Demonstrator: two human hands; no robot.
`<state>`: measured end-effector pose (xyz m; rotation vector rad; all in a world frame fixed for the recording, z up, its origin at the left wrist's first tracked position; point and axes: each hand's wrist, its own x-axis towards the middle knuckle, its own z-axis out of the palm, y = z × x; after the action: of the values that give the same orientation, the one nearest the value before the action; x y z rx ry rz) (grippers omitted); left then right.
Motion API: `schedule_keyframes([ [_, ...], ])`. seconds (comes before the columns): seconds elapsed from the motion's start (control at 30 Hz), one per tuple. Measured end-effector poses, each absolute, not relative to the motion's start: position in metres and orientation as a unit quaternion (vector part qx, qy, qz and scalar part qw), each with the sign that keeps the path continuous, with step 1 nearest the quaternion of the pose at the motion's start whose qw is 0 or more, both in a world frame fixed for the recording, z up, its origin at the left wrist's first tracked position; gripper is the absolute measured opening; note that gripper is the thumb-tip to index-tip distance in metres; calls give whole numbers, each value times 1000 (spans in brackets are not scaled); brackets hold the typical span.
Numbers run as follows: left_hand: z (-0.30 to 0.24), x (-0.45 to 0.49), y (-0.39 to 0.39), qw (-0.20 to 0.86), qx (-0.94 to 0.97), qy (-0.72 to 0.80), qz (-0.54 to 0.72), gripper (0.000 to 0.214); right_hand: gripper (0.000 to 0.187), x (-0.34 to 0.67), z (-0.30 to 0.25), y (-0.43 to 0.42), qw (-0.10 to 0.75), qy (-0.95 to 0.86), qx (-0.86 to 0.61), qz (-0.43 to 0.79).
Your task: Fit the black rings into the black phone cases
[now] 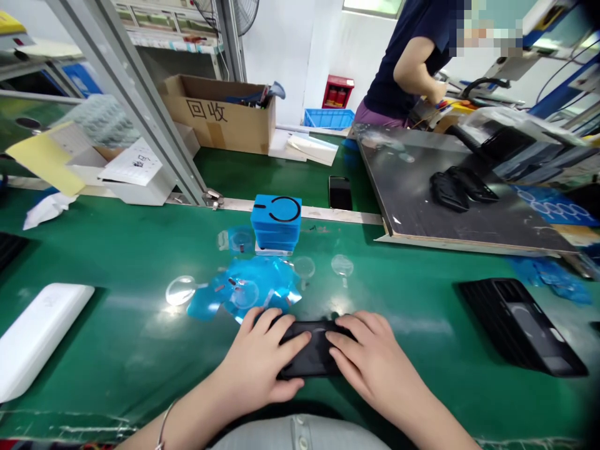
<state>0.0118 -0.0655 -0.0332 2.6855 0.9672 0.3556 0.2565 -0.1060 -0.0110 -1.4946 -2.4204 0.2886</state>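
Observation:
A black phone case [317,355] lies sideways on the green table near my body, a faint ring mark inside it. My left hand [265,353] grips its left end, index finger pressing on the inner face and thumb at the near edge. At the opposite end, my right hand [368,350] holds the case with its fingers on the surface. Just beyond my hands are crumpled blue film sheets [267,281] and clear round stickers, one of them a clear disc [342,265]. Behind them stands a stack of blue sheets [276,225], the top one bearing a black ring and short bar.
Stacked black phone cases [525,325] lean at the right. A white rounded object [44,337] lies at the left. A phone [340,192] sits past the metal rail. Further back are a cardboard box [225,122], a dark raised board [422,200] and a person [407,69].

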Motion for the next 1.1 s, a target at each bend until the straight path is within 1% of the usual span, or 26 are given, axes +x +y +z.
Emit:
schedule_keyframes([
  [0.07, -33, 12, -65, 138, 924, 335, 124, 60, 23, 265, -16, -112, 157, -841, -513, 75],
  [0.17, -36, 13, -66, 142, 923, 334, 131, 59, 28, 274, -23, -119, 140, -846, -511, 64],
  [0.33, -40, 7, -73, 127, 923, 315, 183, 71, 33, 273, -24, -123, 130, -886, -432, 102],
  [0.4, -33, -2, -70, 116, 916, 304, 233, 66, 31, 269, -24, -124, 138, -887, -424, 123],
  [0.5, -6, -16, -51, 77, 880, 344, 317, 54, 28, 268, -24, -125, 156, -875, -436, 142],
  [0.57, 21, -23, -26, 38, 844, 393, 364, 47, 30, 276, -21, -122, 176, -872, -439, 128],
  [0.63, 48, -24, 5, 0, 808, 440, 391, 35, 33, 294, -15, -111, 206, -860, -461, 79],
  [0.67, 59, -22, 21, -4, 803, 462, 376, 32, 33, 307, -10, -101, 220, -847, -482, 48],
  [0.7, 68, -20, 37, -1, 798, 485, 359, 35, 32, 322, -5, -87, 230, -826, -514, 17],
  [0.8, 84, -10, 79, 30, 783, 536, 315, 62, 29, 378, 13, -31, 229, -729, -643, -50],
  [0.87, 86, -4, 97, 61, 770, 563, 293, 71, 42, 417, 23, 13, 229, -672, -700, -78],
  [0.9, 86, -2, 102, 89, 765, 576, 273, 69, 50, 434, 25, 33, 230, -647, -722, -85],
  [0.97, 85, -1, 107, 158, 757, 589, 233, 57, 63, 460, 22, 68, 222, -604, -761, -86],
  [1.03, 83, -3, 108, 221, 737, 597, 227, 48, 66, 473, 12, 92, 204, -562, -798, -78],
  [1.1, 81, -5, 111, 256, 718, 600, 244, 46, 64, 477, 2, 103, 182, -527, -827, -72],
])
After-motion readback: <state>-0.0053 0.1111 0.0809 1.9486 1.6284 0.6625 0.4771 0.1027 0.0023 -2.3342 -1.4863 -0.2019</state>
